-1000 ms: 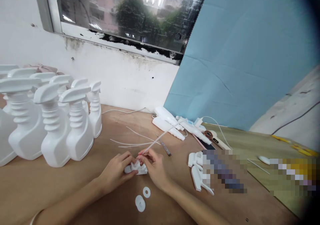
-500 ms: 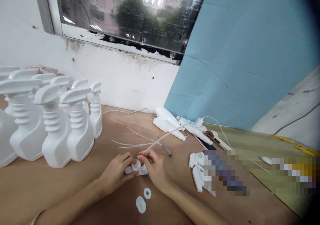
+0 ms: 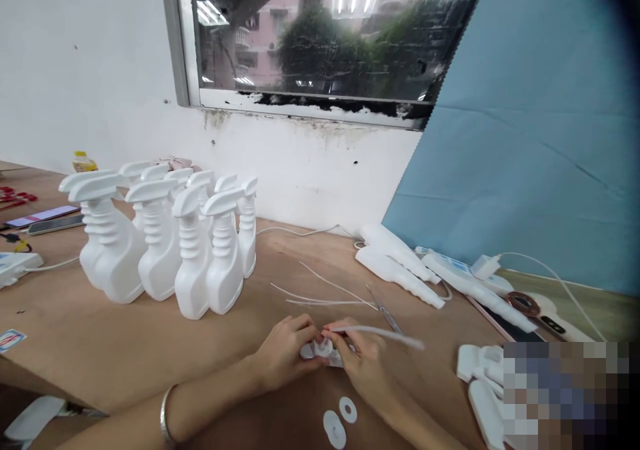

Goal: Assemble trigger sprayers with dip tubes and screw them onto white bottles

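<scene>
- The wooden table (image 3: 100, 343) fills the lower part of the view, and everything below lies on it.
- A blue panel (image 3: 525, 170) leans against the wall on the right side.
- A group of white spray bottles (image 3: 190, 250) stands upright at the left, close together, well apart from the hands.
- Two white bottles without heads (image 3: 400, 270) lie on their sides beyond the hands, to the right.
- The left hand (image 3: 286, 351) rests on the table near the front edge. Its fingers are curled closed around a small spray head (image 3: 320, 350).
- The right hand (image 3: 365, 367) is just beside it, touching the same spray head. Thumb and forefinger are pinched together on a thin tube (image 3: 385, 333).
- The spray head sits low on the table, between both hands and partly hidden by them.
- The thin tube points away to the right, and its near end meets the spray head.
- Some loose tubes (image 3: 320, 297) lie just behind the hands.
- Two white rings (image 3: 348, 409) lie in front of the right hand.
</scene>
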Motion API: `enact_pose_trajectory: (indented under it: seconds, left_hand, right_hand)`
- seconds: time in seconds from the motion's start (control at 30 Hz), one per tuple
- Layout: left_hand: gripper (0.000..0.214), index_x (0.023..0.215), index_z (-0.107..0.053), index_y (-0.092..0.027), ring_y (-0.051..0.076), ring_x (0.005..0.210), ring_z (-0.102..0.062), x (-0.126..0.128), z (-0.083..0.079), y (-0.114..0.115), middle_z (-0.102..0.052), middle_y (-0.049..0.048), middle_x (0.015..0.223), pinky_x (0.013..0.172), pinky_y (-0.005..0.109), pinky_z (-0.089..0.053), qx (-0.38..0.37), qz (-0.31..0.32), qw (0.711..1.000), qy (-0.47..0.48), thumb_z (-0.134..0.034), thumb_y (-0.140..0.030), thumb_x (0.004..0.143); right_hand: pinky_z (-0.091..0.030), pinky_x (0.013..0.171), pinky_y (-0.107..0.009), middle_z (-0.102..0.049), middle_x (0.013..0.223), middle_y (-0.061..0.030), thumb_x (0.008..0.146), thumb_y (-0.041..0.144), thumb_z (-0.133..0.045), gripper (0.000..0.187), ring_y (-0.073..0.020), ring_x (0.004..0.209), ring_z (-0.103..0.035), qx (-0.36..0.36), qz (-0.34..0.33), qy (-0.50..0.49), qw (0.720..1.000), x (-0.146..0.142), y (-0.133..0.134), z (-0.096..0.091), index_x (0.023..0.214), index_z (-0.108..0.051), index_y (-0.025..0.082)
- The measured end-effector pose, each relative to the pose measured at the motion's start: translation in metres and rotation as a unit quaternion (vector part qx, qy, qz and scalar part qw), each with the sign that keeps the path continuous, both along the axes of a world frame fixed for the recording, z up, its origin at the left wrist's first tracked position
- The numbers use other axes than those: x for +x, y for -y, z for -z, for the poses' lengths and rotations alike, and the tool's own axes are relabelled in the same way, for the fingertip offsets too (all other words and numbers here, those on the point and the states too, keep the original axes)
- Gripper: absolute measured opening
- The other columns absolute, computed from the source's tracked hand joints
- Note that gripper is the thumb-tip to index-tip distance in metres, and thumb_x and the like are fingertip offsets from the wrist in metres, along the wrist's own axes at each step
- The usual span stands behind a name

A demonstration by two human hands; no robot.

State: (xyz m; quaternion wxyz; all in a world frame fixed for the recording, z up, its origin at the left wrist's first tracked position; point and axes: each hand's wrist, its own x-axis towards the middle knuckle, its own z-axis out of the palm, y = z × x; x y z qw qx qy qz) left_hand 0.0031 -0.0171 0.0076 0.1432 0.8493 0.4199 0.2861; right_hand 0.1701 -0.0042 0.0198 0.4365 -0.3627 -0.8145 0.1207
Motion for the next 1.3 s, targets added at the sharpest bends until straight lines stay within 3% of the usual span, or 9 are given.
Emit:
enact_pose_trajectory:
  seconds: [0.13,0.37,0.77,1.0,1.1,1.13,1.2,1.27,1.3]
  left_hand:
    - [0.024,0.089,-0.057,-0.019,0.015,0.077,-0.052,0.000,0.000,0.000,-0.056,0.0029,0.088,0.069,0.025,-0.039,0.004,-0.010,1.000,0.007,-0.057,-0.039,0.075]
    - [0.025,0.078,-0.058,-0.017,0.013,0.071,-0.050,0.000,-0.003,0.001,-0.054,0.0014,0.079,0.063,0.022,-0.037,0.007,-0.019,1.000,0.010,-0.057,-0.042,0.074]
    - [0.024,0.081,-0.055,-0.016,0.014,0.070,-0.048,0.003,-0.002,0.000,-0.050,0.0018,0.077,0.063,0.024,-0.040,0.001,-0.026,1.000,0.000,-0.053,-0.040,0.077]
    - [0.017,0.078,-0.053,-0.017,0.014,0.072,-0.049,0.003,-0.004,0.000,-0.048,0.0017,0.080,0.065,0.024,-0.040,-0.031,-0.005,0.999,0.036,-0.052,-0.034,0.078]
    - [0.011,0.076,-0.050,-0.018,0.014,0.073,-0.050,0.003,-0.008,0.001,-0.049,0.0016,0.083,0.066,0.023,-0.040,-0.049,0.010,0.997,0.067,-0.052,-0.028,0.077]
    - [0.009,0.076,-0.049,-0.018,0.014,0.074,-0.050,0.003,-0.009,0.001,-0.050,0.0016,0.084,0.067,0.023,-0.040,-0.056,0.012,0.995,0.077,-0.051,-0.027,0.077]
    - [0.007,0.078,-0.047,-0.018,0.013,0.074,-0.051,0.004,-0.011,0.002,-0.051,0.0012,0.084,0.067,0.023,-0.039,-0.074,0.011,0.993,0.087,-0.049,-0.025,0.079]
    - [0.007,0.080,-0.046,-0.019,0.013,0.071,-0.050,0.004,-0.012,0.001,-0.053,0.0003,0.081,0.065,0.023,-0.039,-0.094,0.008,0.992,0.084,-0.046,-0.026,0.081]
    - [0.008,0.081,-0.046,-0.019,0.013,0.069,-0.050,0.004,-0.013,0.001,-0.053,-0.0001,0.079,0.064,0.023,-0.038,-0.101,0.006,0.992,0.080,-0.045,-0.027,0.081]
  right_hand:
    - [-0.045,0.057,-0.024,-0.059,0.067,-0.0012,0.083,0.018,-0.045,0.013,-0.0128,0.062,-0.057,0.047,-0.004,0.014,0.999,0.001,0.000,0.003,0.076,-0.056,0.020]
    - [-0.045,0.060,-0.025,-0.058,0.071,-0.0024,0.081,0.005,-0.043,0.017,-0.0128,0.066,-0.054,0.112,-0.081,0.019,0.990,-0.001,0.005,0.005,0.085,-0.053,0.018]
    - [-0.042,0.060,-0.024,-0.057,0.067,-0.0008,0.082,0.016,-0.047,0.014,-0.0134,0.066,-0.053,-0.025,-0.007,0.012,1.000,-0.006,0.004,-0.003,0.070,-0.053,0.019]
    - [-0.043,0.066,-0.026,-0.057,0.073,-0.0027,0.082,0.022,-0.048,0.013,-0.0148,0.074,-0.053,-0.060,-0.011,0.006,0.998,-0.003,0.013,-0.004,0.071,-0.055,0.018]
    - [-0.044,0.072,-0.027,-0.057,0.090,-0.0026,0.082,0.029,-0.047,0.016,-0.0144,0.082,-0.054,-0.122,-0.030,0.058,0.990,0.017,-0.004,-0.008,0.094,-0.054,0.020]
    - [-0.043,0.076,-0.028,-0.056,0.099,-0.0033,0.084,0.031,-0.044,0.024,-0.0144,0.087,-0.054,-0.130,-0.017,0.078,0.988,0.027,-0.015,-0.010,0.106,-0.048,0.021]
    - [-0.041,0.083,-0.030,-0.052,0.111,-0.0060,0.088,0.032,-0.032,0.033,-0.0148,0.097,-0.051,-0.106,0.081,0.124,0.983,0.051,-0.045,-0.013,0.119,-0.036,0.021]
    - [-0.036,0.090,-0.030,-0.047,0.117,-0.0099,0.087,0.034,-0.033,0.037,-0.0174,0.108,-0.044,-0.063,0.239,0.234,0.940,0.077,-0.080,-0.016,0.120,-0.035,0.016]
    - [-0.033,0.092,-0.034,-0.045,0.119,-0.0138,0.086,0.034,-0.037,0.041,-0.0214,0.111,-0.041,-0.063,0.281,0.249,0.925,0.090,-0.097,-0.016,0.120,-0.035,0.012]
